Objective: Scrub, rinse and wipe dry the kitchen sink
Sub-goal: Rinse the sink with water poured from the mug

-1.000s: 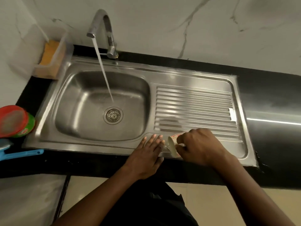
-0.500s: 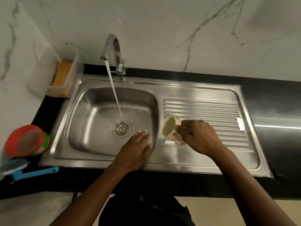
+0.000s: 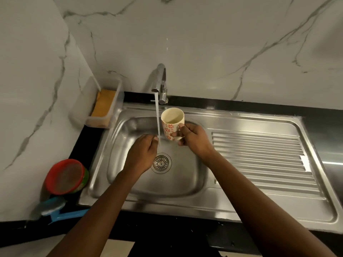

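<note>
Stainless sink (image 3: 185, 205) set into a black countertop (image 3: 259, 107), basin on the left, ribbed drainboard (image 3: 259, 160) on the right. Round drain (image 3: 161, 163) in the basin floor. At the back rim, a curved tap (image 3: 161, 80), running, with a thin water stream (image 3: 157, 115) falling straight toward the drain.

Over the basin, just right of the stream and apart from it, a cream mug (image 3: 169, 125) with a red flower print, upright and tipped a little toward the camera, inside open to view. Right hand (image 3: 193, 141) gripping the mug on its handle side, thumb and fingers curled against its wall. Left hand (image 3: 142, 154) low over the basin, left of the drain, back upward, fingers loosely bent with the tips at the stream, nothing in its grasp. Both forearms reaching in from the near edge, covering part of the front rim and the basin floor.

Off the sink's back left corner, a clear plastic container (image 3: 118, 101) against the marble wall (image 3: 222, 43), with a yellow sponge (image 3: 104, 103) inside. On the counter left of the basin, a red-lidded tub (image 3: 65, 176) with a green side, and just nearer, a blue-handled brush (image 3: 55, 206).
</note>
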